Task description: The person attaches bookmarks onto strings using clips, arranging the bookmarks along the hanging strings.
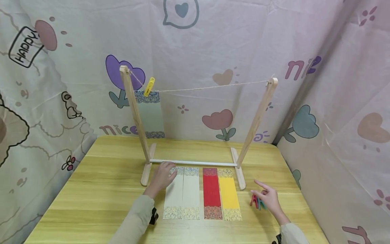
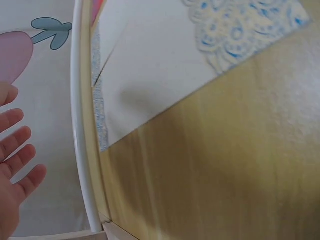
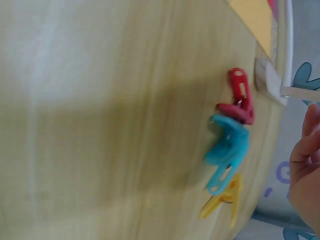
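Observation:
My left hand (image 1: 164, 174) hovers around the top of the leftmost white paper strip (image 1: 174, 193), its fingers (image 2: 20, 160) spread and holding nothing. Beside that strip lies a second white strip (image 1: 191, 191), then a red strip (image 1: 211, 191) and a yellow strip (image 1: 229, 193), all with patterned ends. My right hand (image 1: 269, 200) is over the clothespins with nothing in its grasp. Below it on the table are a red clothespin (image 3: 240, 97), teal plastic (image 3: 227, 150) that overlaps too much to count, and a yellow clothespin (image 3: 225, 200).
A wooden stand (image 1: 256, 120) with a white crossbar (image 1: 193, 163) stands behind the strips. Along its string (image 1: 210, 87), a yellow clothespin (image 1: 149, 87) holds a pale green strip (image 1: 151, 117) near the left post. Printed curtains hang behind the wooden table (image 1: 100, 183).

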